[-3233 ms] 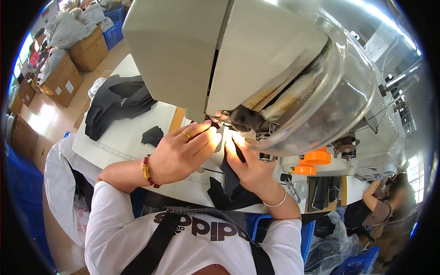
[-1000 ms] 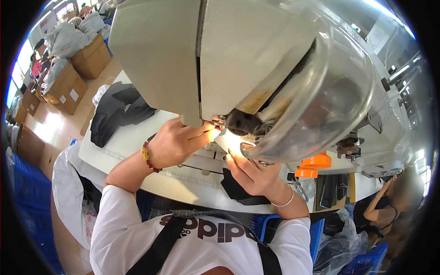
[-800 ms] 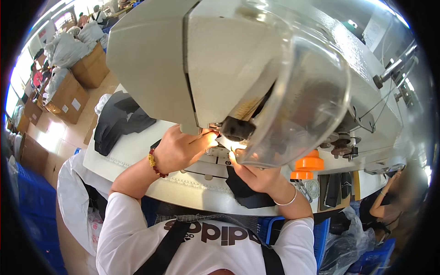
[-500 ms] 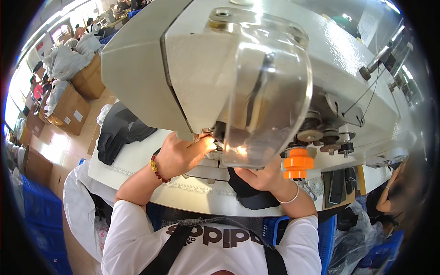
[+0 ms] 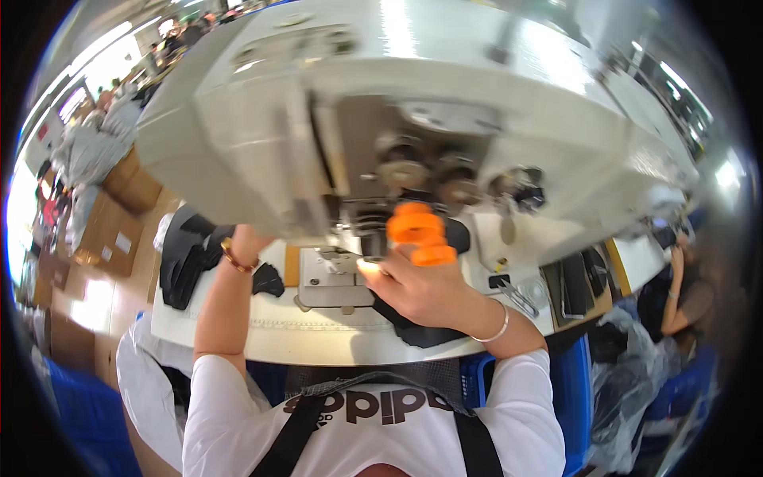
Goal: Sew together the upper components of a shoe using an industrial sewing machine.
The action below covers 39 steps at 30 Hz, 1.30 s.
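Observation:
A large white sewing machine (image 5: 445,71) fills the upper middle, its head blurred. My right hand (image 5: 425,290) is beneath it, just below an orange knob (image 5: 417,230). Thumb and fingers come together by the lit needle area; whatever they pinch is too small to tell. Under that wrist lies a black fabric piece (image 5: 417,330), right of the metal plate (image 5: 338,296) on the bed. My left hand (image 5: 250,241) reaches behind the machine head's left side, fingers hidden. Near it are a small black piece (image 5: 269,280) and a pile of black pieces (image 5: 181,270).
Small scissors (image 5: 520,297) lie on the table's right, beside a tray with black strips (image 5: 576,290). Cardboard boxes (image 5: 111,230) stand on the floor at left. A blue crate (image 5: 569,397) is below right; another person's arm (image 5: 674,294) shows farther right.
My left hand has left the needle area and moved left behind the machine head. My right hand has shifted left toward the needle. The clear guard no longer covers the front; the view has shifted.

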Motion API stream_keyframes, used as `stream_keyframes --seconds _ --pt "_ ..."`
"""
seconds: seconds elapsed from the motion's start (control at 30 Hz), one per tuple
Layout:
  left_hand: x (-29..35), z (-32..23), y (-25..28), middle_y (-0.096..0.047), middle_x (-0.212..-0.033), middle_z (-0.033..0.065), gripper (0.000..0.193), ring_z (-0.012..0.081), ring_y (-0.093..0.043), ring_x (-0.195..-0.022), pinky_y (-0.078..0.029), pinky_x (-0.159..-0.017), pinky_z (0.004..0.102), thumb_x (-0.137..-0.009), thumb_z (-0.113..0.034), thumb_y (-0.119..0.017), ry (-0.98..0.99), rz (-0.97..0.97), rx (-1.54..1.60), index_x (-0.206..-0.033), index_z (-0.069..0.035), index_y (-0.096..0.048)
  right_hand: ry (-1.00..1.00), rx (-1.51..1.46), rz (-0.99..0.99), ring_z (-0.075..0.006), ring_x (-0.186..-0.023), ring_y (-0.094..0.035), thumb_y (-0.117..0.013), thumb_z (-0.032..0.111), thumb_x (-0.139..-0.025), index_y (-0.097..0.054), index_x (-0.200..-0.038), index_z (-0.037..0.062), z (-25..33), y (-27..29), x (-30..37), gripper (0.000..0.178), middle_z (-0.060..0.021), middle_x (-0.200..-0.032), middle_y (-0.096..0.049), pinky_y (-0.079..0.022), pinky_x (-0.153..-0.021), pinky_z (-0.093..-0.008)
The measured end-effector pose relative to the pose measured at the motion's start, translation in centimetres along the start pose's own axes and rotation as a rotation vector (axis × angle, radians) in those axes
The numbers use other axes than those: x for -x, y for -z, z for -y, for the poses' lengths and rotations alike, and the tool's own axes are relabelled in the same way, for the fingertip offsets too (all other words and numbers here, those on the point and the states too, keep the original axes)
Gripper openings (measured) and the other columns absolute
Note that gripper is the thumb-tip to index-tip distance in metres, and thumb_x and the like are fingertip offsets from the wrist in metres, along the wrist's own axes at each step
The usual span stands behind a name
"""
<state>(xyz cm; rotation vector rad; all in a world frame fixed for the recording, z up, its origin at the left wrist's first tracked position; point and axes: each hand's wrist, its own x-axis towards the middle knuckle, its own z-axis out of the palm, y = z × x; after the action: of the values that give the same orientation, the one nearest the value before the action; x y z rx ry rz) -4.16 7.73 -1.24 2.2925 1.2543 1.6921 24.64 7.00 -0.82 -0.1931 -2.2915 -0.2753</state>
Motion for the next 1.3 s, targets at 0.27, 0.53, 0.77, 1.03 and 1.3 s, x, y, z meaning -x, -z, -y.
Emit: stream_keyframes --seconds 0.27,0.53,0.77,1.03,1.3 --pt "-7.2 3.8 -1.1 -0.074 -0.108 0.0084 0.026 0.0196 -0.069 -0.096 -0.053 -0.088 0.0322 -0.093 -0.004 -0.066 0.189 0.080 0.287 -0.119 -0.002 -0.071 -0.085 0.179 0.032 -0.0168 -0.070 -0.057 -0.067 0.015 -0.072 -0.059 -0.074 0.0112 -2.6 0.5 1.3 0.009 -0.0007 -0.073 -0.050 -0.046 -0.055 -0.0305" --pt "-1.2 5.9 7.9 -0.073 -0.113 0.0078 0.028 0.0178 -0.068 -0.101 -0.052 -0.092 0.0312 -0.097 -0.005 -0.062 0.457 -0.047 0.465 -0.123 0.001 -0.068 -0.360 0.091 0.114 -0.0217 -0.083 -0.065 -0.078 0.013 -0.079 -0.062 -0.096 0.0087 -5.1 -0.4 7.1 0.023 -0.0035 -0.089 -0.061 -0.053 -0.063 -0.0347" --pt "7.4 4.8 21.2 -0.069 -0.121 0.0076 0.032 0.0150 -0.064 -0.109 -0.050 -0.098 0.0296 -0.103 -0.011 -0.056 0.627 -0.312 0.515 -0.131 0.005 -0.061 -0.554 -0.069 0.449 -0.0392 -0.123 -0.055 -0.080 0.009 -0.077 -0.063 -0.129 0.0077 -9.1 -3.7 10.4 0.055 -0.0184 -0.131 -0.060 -0.048 -0.100 -0.0453" --pt "19.3 11.0 29.8 -0.074 -0.099 0.0036 0.029 0.0120 -0.065 -0.094 -0.051 -0.085 0.0310 -0.100 -0.019 -0.061 0.925 -0.245 -0.312 -0.113 0.004 -0.073 -0.591 -0.073 0.566 -0.0390 -0.110 -0.064 -0.077 0.006 -0.080 -0.063 -0.129 0.0107 -10.6 -5.3 9.5 0.052 -0.0167 -0.120 -0.067 -0.052 -0.096 -0.0458" --pt "16.3 5.0 20.5 -0.066 -0.112 0.0147 0.034 0.0347 -0.061 -0.106 -0.048 -0.094 0.0455 -0.083 -0.007 -0.074 0.369 -0.072 -1.090 -0.116 -0.003 -0.069 -0.273 0.265 0.249 -0.0294 -0.098 -0.062 -0.062 0.012 -0.089 -0.064 -0.121 0.0077 -8.0 -3.8 7.9 0.032 -0.0119 -0.098 -0.056 -0.057 -0.075 -0.0384"
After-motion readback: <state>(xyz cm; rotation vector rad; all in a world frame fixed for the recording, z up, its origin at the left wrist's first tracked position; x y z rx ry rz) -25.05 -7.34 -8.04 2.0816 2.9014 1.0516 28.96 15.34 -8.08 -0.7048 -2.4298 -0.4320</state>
